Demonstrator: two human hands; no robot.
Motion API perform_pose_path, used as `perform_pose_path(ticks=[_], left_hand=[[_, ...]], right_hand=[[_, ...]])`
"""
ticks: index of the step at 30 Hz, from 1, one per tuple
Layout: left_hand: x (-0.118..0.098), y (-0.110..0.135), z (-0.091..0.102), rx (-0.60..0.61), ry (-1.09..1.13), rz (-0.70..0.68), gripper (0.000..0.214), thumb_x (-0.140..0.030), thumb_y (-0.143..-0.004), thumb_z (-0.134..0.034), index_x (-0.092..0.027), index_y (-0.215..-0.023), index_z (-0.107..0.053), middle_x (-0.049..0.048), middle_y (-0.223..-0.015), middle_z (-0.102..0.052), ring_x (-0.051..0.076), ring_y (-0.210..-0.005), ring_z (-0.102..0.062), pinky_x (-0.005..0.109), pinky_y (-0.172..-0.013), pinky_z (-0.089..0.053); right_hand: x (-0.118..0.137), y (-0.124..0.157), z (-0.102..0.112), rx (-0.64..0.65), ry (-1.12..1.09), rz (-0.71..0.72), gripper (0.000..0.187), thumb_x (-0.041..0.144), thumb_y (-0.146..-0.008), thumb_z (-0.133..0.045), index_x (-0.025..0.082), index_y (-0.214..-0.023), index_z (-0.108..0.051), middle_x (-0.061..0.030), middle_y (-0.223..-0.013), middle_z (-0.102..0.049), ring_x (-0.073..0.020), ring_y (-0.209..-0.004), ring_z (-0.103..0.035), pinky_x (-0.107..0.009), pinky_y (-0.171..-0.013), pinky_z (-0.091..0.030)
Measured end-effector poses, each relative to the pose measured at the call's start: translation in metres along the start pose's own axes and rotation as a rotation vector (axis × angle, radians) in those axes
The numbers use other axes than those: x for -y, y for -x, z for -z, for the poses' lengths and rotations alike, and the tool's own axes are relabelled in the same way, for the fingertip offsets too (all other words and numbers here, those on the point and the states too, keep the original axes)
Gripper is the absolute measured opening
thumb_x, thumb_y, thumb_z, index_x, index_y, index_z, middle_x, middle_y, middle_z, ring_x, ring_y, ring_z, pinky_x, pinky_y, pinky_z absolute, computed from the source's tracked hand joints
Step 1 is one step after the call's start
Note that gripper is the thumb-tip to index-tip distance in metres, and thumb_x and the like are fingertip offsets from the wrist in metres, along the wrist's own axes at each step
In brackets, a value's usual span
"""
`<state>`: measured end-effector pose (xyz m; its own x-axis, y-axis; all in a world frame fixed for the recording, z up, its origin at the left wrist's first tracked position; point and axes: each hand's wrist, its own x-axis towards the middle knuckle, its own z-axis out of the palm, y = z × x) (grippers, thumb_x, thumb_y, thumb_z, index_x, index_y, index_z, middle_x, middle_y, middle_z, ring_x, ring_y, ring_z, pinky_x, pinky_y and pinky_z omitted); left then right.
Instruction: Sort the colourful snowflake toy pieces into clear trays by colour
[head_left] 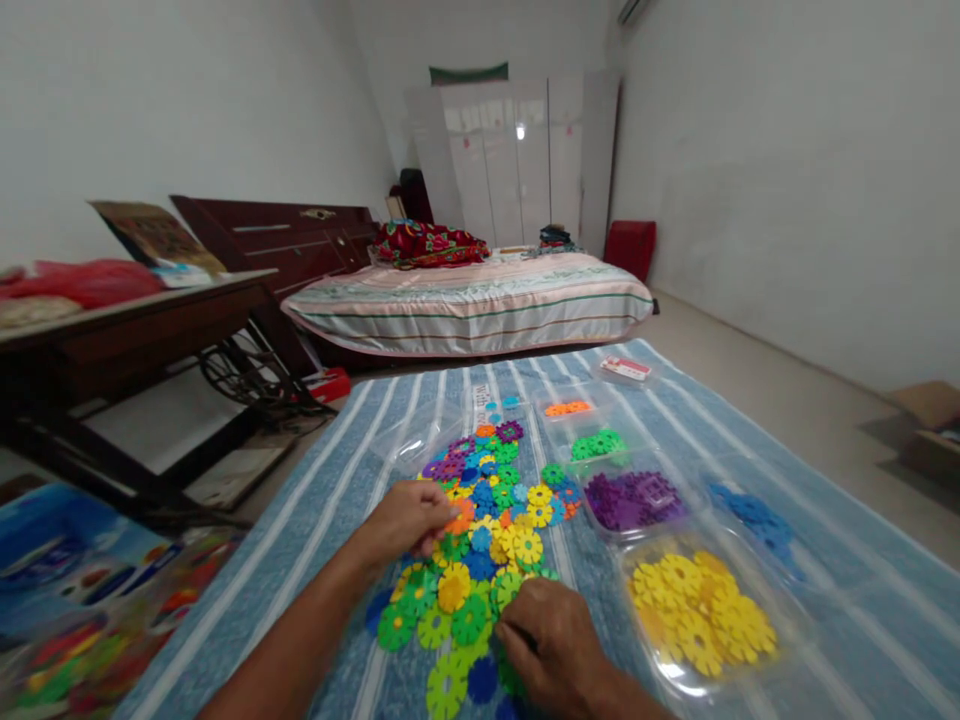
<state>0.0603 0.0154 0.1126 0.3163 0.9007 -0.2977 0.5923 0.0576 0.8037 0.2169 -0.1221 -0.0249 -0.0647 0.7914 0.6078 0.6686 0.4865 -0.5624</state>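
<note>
A loose pile of plastic interlocking discs point(469, 618) in mixed colours lies on the striped cloth. Over its left side, my left hand point(405, 512) is closed in a pinch on an orange interlocking disc point(462, 516). My right hand point(553, 640) rests low at the pile's right edge, fingers curled inward; whatever is under them is hidden. Right of the pile, one clear tray point(796, 628) holds yellow discs point(701, 610) and another holds purple discs point(630, 500). Green discs point(598, 444) and orange discs point(568, 408) sit in containers behind.
Blue discs point(757, 515) lie at the right in what seems a clear container. A transparent lid or tray point(420, 438) is left of the pile's far end. A small red-and-white box point(625, 369) is at the far corner. Beyond stand a bed point(480, 305) and, left, a sewing-machine table point(135, 310).
</note>
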Motion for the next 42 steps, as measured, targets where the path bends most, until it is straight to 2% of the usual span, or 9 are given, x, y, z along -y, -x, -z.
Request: perform_pose_path(ticks=[6, 10, 15, 19, 23, 28, 33, 37, 42], left_hand=[[-0.095, -0.083, -0.045, -0.062, 0.274, -0.139, 0.021, -0.028, -0.068, -0.072, -0.014, -0.068, -0.057, 0.0005, -0.056, -0.063, 0.008, -0.046, -0.057, 0.019, -0.046, -0.041], [-0.117, -0.1, -0.061, -0.151, 0.315, -0.166, 0.018, -0.025, -0.071, -0.07, -0.012, -0.074, -0.057, 0.0014, -0.065, -0.064, 0.008, -0.054, -0.061, 0.019, -0.053, -0.045], [-0.064, -0.069, -0.053, -0.046, 0.104, -0.228, 0.011, -0.022, -0.07, -0.064, -0.012, -0.072, -0.061, 0.002, -0.064, -0.065, 0.009, -0.054, -0.061, 0.018, -0.051, -0.043], [-0.008, -0.03, -0.033, -0.034, -0.105, -0.216, 0.015, -0.029, -0.069, -0.059, -0.015, -0.068, -0.061, -0.0018, -0.054, -0.059, 0.01, -0.05, -0.056, 0.019, -0.048, -0.039], [0.03, 0.009, -0.021, -0.038, -0.297, -0.22, 0.017, -0.031, -0.071, -0.056, -0.016, -0.066, -0.061, -0.0035, -0.053, -0.055, 0.011, -0.052, -0.051, 0.021, -0.05, -0.035], [0.043, 0.043, -0.025, -0.073, -0.606, -0.223, 0.01, -0.024, -0.072, -0.057, -0.017, -0.07, -0.061, 0.0, -0.07, -0.061, 0.014, -0.068, -0.055, 0.024, -0.062, -0.037], [0.049, 0.052, -0.035, -0.045, -0.759, -0.181, 0.011, -0.027, -0.076, -0.06, -0.018, -0.08, -0.064, 0.0029, -0.082, -0.063, 0.017, -0.079, -0.058, 0.026, -0.069, -0.038], [0.056, 0.05, -0.042, -0.045, -0.793, -0.19, 0.01, -0.027, -0.077, -0.059, -0.019, -0.082, -0.064, 0.0032, -0.085, -0.063, 0.018, -0.082, -0.058, 0.027, -0.071, -0.038], [0.062, 0.047, -0.041, -0.061, -0.711, -0.175, 0.014, -0.024, -0.075, -0.057, -0.018, -0.062, -0.056, -0.0004, -0.068, -0.056, 0.015, -0.07, -0.053, 0.025, -0.064, -0.034]], right_hand=[[0.0, -0.001, 0.003, 0.022, 0.002, -0.003, 0.021, 0.023, -0.089, -0.045, 0.021, -0.069, -0.051, 0.0007, -0.066, -0.06, -0.0115, -0.061, -0.052, -0.025, -0.058, -0.028], [0.002, 0.0, 0.008, 0.044, 0.006, -0.014, 0.025, 0.025, -0.09, -0.044, 0.021, -0.067, -0.051, 0.0003, -0.064, -0.058, -0.0116, -0.06, -0.05, -0.026, -0.059, -0.027], [0.002, 0.002, 0.013, 0.098, 0.01, -0.048, 0.03, 0.027, -0.093, -0.044, 0.02, -0.065, -0.052, -0.0005, -0.063, -0.057, -0.0121, -0.062, -0.049, -0.026, -0.06, -0.028], [0.003, 0.001, 0.016, 0.106, 0.009, -0.029, 0.028, 0.025, -0.092, -0.045, 0.019, -0.066, -0.054, -0.0004, -0.063, -0.057, -0.0118, -0.062, -0.048, -0.026, -0.06, -0.028], [0.002, 0.002, 0.017, 0.121, -0.003, -0.037, 0.026, 0.023, -0.091, -0.046, 0.019, -0.067, -0.054, -0.0003, -0.066, -0.057, -0.0114, -0.062, -0.049, -0.025, -0.061, -0.028], [0.001, 0.003, 0.018, 0.143, 0.001, -0.041, 0.027, 0.024, -0.092, -0.046, 0.019, -0.067, -0.054, -0.0005, -0.066, -0.057, -0.012, -0.064, -0.05, -0.024, -0.062, -0.03], [0.002, 0.002, 0.021, 0.141, 0.006, -0.033, 0.025, 0.024, -0.091, -0.047, 0.019, -0.068, -0.055, -0.0004, -0.065, -0.057, -0.0123, -0.063, -0.05, -0.025, -0.061, -0.031], [0.003, 0.001, 0.023, 0.141, -0.003, -0.029, 0.026, 0.023, -0.091, -0.047, 0.019, -0.067, -0.056, -0.0003, -0.064, -0.057, -0.0122, -0.062, -0.05, -0.024, -0.061, -0.031], [0.001, 0.002, 0.022, 0.152, 0.009, -0.042, 0.024, 0.024, -0.09, -0.049, 0.019, -0.067, -0.056, -0.0002, -0.065, -0.056, -0.0122, -0.063, -0.051, -0.025, -0.061, -0.031]])
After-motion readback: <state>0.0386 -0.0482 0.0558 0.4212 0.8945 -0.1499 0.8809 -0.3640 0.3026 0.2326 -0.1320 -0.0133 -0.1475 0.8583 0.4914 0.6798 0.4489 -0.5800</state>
